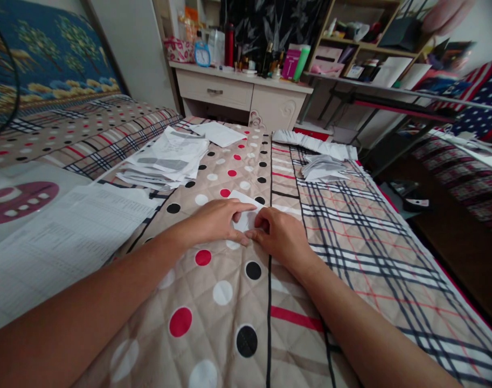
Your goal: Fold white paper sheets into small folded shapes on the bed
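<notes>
A small white piece of paper (246,218) lies on the patterned bedspread between my hands, partly hidden by them. My left hand (215,222) holds its left side, index finger stretched over the sheet and thumb at the near edge. At the right side, my right hand (284,231) has its fingers curled and pinches the paper near its lower corner. Both thumb tips almost meet there. Beyond my left hand sits a stack of printed papers (165,156). A smaller pile of folded papers (323,168) rests farther off to the right.
Large printed sheets (68,231) spread beside my left forearm. A white sheet (219,133) lies behind the stack, and a long folded strip (314,144) lies at the far right. A dresser (213,89) stands past the bed's far end. The bedspread (391,269) drops off at the right edge.
</notes>
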{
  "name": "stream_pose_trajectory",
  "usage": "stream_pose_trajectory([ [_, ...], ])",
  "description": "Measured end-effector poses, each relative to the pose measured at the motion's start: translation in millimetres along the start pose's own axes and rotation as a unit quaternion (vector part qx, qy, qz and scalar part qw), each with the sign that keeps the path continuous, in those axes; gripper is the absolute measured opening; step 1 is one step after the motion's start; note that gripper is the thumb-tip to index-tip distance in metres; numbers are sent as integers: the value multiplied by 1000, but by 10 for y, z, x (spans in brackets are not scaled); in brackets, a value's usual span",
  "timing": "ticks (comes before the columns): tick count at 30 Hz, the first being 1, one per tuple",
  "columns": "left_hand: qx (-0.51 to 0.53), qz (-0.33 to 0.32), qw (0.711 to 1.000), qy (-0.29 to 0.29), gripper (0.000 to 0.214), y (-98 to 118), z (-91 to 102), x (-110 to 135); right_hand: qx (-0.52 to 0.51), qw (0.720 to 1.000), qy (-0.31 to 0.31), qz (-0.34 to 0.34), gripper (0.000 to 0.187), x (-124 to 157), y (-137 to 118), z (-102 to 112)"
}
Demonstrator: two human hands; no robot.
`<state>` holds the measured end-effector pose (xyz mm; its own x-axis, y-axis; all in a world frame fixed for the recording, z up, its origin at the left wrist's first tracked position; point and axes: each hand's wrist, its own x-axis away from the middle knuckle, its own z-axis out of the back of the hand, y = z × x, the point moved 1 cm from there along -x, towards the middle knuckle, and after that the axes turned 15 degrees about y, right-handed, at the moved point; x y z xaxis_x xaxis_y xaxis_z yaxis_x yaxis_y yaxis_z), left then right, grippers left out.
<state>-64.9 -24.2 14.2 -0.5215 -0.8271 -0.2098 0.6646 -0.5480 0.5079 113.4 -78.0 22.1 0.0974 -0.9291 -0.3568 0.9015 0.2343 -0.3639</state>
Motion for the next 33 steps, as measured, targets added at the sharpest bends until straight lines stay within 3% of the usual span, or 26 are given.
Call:
stream_pose_trajectory([
  [4, -26, -6, 1000, 13, 104, 27, -20, 25, -10, 999, 24, -37, 33, 6, 34, -27],
  [6, -26, -5, 999, 34, 101, 23, -47, 34, -13, 998, 42, -54, 35, 5, 53, -47],
  [12, 32, 28, 994, 98, 48, -26, -133, 58, -4, 995, 57, -79, 14, -59, 110, -90],
  [17, 48, 34, 985, 160, 23, -23, -195, 79, 41, 989, 113, -80, 17, -87, 172, -93],
  [21, 3, 5, 974, 224, 31, 20, -179, 77, 51, 986, 138, -74, 30, -77, 209, -75],
  [25, -73, -30, 959, 273, 52, 42, -140, 41, 14, 992, 94, -80, 38, -106, 250, -41],
  [33, -46, -52, 973, 218, 68, -99, -215, -103, -19, 992, 108, -59, 42, -156, 290, -106],
])
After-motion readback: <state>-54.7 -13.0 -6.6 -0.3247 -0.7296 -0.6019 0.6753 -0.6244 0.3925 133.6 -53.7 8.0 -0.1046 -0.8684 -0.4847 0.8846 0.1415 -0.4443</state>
